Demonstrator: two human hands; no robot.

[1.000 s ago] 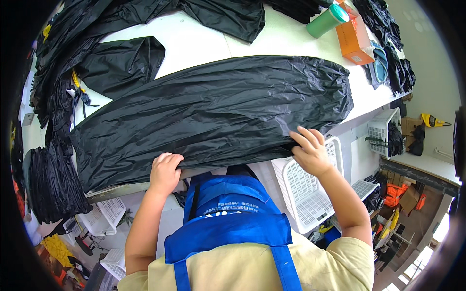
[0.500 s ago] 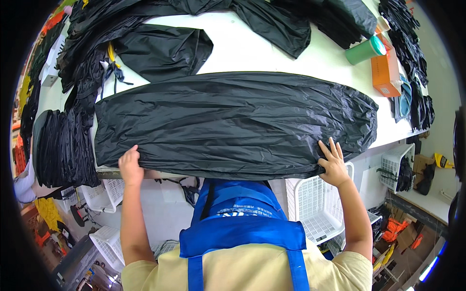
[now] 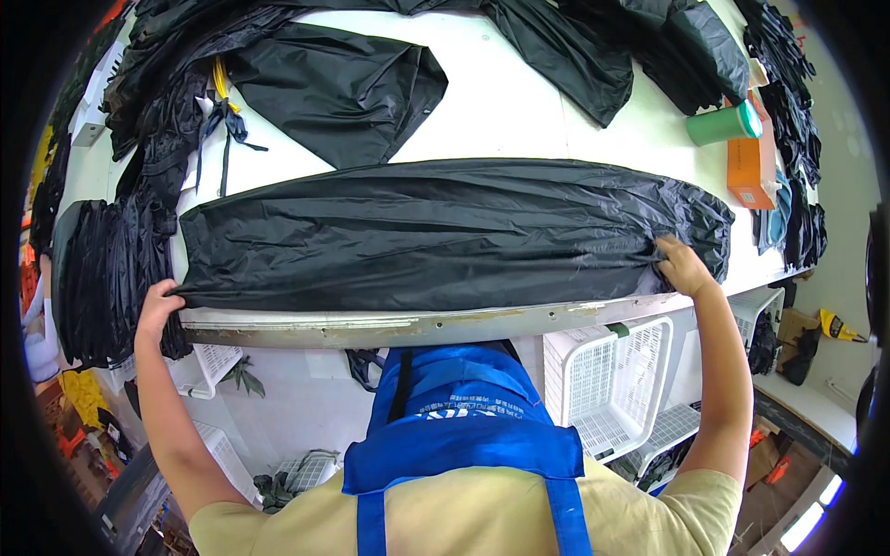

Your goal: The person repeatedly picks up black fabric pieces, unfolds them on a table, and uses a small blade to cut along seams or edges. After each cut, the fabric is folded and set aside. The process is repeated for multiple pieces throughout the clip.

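A long, shiny black fabric piece (image 3: 445, 241) lies flat across the front of the table, its right end gathered in wrinkles. At its near left corner, my left hand (image 3: 159, 306) is closed in a pinch on the cloth. Close to the gathered right end, my right hand (image 3: 684, 266) grips the fabric with bent fingers and bunches it up; its fingertips are partly sunk in the folds.
Stacked black fabric pieces (image 3: 107, 278) stand at the left. Behind lie another black piece (image 3: 338, 93) and blue and yellow ties (image 3: 221, 111). A green roll (image 3: 718, 125) and an orange box (image 3: 749, 171) sit at the right. White plastic baskets (image 3: 607, 380) are below the table edge (image 3: 436, 331).
My left hand has moved left to the fabric's corner. My right hand has shifted right and away from me, its spread fingers now curled into the cloth. The fabric's near edge has moved back, baring the table edge.
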